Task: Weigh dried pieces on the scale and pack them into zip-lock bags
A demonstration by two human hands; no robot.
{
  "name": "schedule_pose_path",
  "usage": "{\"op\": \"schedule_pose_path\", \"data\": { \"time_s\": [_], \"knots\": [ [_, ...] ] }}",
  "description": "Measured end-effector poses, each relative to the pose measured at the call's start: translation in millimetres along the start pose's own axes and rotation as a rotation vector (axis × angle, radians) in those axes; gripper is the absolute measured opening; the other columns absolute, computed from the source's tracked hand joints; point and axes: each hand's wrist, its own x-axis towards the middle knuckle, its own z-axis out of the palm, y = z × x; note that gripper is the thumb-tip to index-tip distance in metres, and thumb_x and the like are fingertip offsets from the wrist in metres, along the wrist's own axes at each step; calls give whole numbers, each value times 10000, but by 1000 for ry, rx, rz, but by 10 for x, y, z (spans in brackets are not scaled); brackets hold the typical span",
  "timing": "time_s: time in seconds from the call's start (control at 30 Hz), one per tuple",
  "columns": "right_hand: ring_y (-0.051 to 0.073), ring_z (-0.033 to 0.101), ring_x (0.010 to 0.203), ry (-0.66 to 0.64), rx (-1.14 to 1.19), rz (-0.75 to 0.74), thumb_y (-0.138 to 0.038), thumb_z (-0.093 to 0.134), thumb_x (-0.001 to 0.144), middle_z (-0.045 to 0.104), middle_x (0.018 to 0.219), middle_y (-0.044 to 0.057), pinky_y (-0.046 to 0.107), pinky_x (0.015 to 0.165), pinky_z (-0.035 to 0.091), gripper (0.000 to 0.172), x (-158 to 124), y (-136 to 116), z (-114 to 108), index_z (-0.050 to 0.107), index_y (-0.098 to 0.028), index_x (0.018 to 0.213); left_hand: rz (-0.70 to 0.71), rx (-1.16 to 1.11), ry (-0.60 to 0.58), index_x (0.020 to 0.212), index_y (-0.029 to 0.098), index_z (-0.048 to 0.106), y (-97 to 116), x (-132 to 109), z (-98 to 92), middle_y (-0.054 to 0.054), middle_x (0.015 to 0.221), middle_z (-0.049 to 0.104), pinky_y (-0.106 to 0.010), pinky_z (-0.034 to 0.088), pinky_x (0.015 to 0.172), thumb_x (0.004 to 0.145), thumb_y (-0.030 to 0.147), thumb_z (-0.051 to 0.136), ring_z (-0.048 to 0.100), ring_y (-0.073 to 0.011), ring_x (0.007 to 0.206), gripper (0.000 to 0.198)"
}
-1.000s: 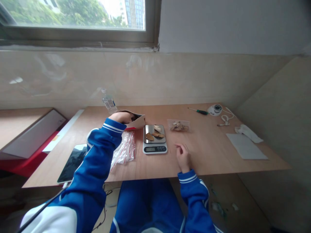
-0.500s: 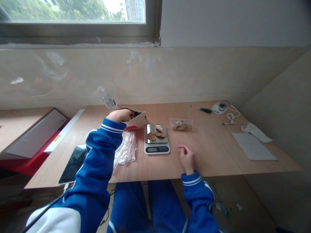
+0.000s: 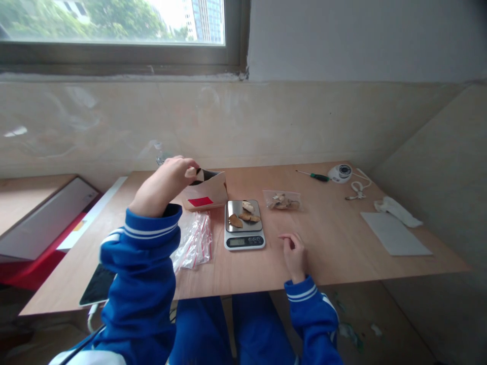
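Note:
My left hand [image 3: 171, 180] is raised at the mouth of a paper bag [image 3: 215, 190] with a red patch, its fingers pinched on a pale dried slice [image 3: 200, 175]. To the right of the bag stands a kitchen scale [image 3: 244, 240] with several brown and pale dried slices [image 3: 249, 216] on its steel plate. My right hand [image 3: 294, 256] rests on the table right of the scale, fingers curled together, with nothing visible in them. A clear zip bag of dried slices [image 3: 282, 201] lies behind it.
Empty zip bags [image 3: 196, 242] lie left of the scale, a tablet [image 3: 97, 286] at the left edge. A bottle [image 3: 159, 153] stands behind the paper bag. At the right are a screwdriver [image 3: 318, 177], a white camera [image 3: 341, 173], a cable [image 3: 356, 190], white paper [image 3: 395, 234] and tissue [image 3: 397, 211].
My left hand has come up out of the paper bag, and a slice now shows between its fingers. The bag's front is more visible. My right hand has stayed in place.

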Motion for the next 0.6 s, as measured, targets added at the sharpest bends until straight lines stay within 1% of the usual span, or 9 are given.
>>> {"op": "schedule_pose_path", "data": {
  "time_s": [0.03,0.1,0.17,0.23,0.3,0.33,0.4,0.47,0.6],
  "knots": [
    [201,585,719,7,0,7,-170,425,815,632,751,58,309,647,453,247,1,-3,-1,631,-196,682,51,35,67,821,174,727,81,-52,-94,-31,729,610,-337,475,755,749,179,597,567,-141,656,149],
    [199,583,710,25,0,24,-172,433,810,639,749,57,306,640,450,243,2,-2,-2,636,-197,679,121,-64,156,1001,207,708,229,-186,-178,-57,935,627,-327,485,755,785,237,601,579,-134,703,243],
    [198,585,708,39,2,39,-174,436,806,643,749,56,303,634,449,243,1,9,-2,640,-198,678,164,-288,100,1086,241,675,315,-349,-77,-56,988,633,-298,503,747,811,282,589,606,-143,769,291],
    [200,589,720,38,10,36,-175,435,807,642,754,55,304,641,453,240,0,30,0,638,-199,681,177,-463,-97,1107,236,665,304,-509,196,-58,987,659,-294,512,762,819,303,588,624,-167,841,305],
    [203,594,736,27,17,16,-178,432,813,639,760,55,312,668,462,238,-1,55,2,637,-199,693,120,-583,-283,1072,206,681,207,-632,558,-67,995,685,-297,522,751,819,317,583,642,-189,857,293],
    [204,597,742,23,18,5,-180,431,818,638,761,55,316,681,465,237,-1,66,3,637,-199,700,67,-633,-330,1068,191,682,139,-673,740,-71,1014,696,-304,526,767,814,322,587,651,-204,882,302],
    [204,599,743,17,19,-9,-182,429,824,637,761,55,319,693,467,238,2,81,6,636,-198,707,-53,-638,-304,1074,163,679,2,-713,1059,-79,1022,715,-327,526,796,799,332,598,662,-236,909,333],
    [202,599,737,13,19,-12,-179,424,827,637,759,55,316,682,466,243,4,83,9,634,-196,706,-134,-583,-254,1085,140,676,-101,-711,1291,-95,1046,716,-345,520,825,799,323,589,664,-253,937,351],
    [204,598,737,9,28,-9,-181,427,825,639,761,57,316,671,469,243,6,73,14,633,-199,698,-168,-571,-223,1103,132,671,-184,-656,1571,-110,1085,709,-362,511,865,818,364,565,661,-265,981,383]
  ]
}}
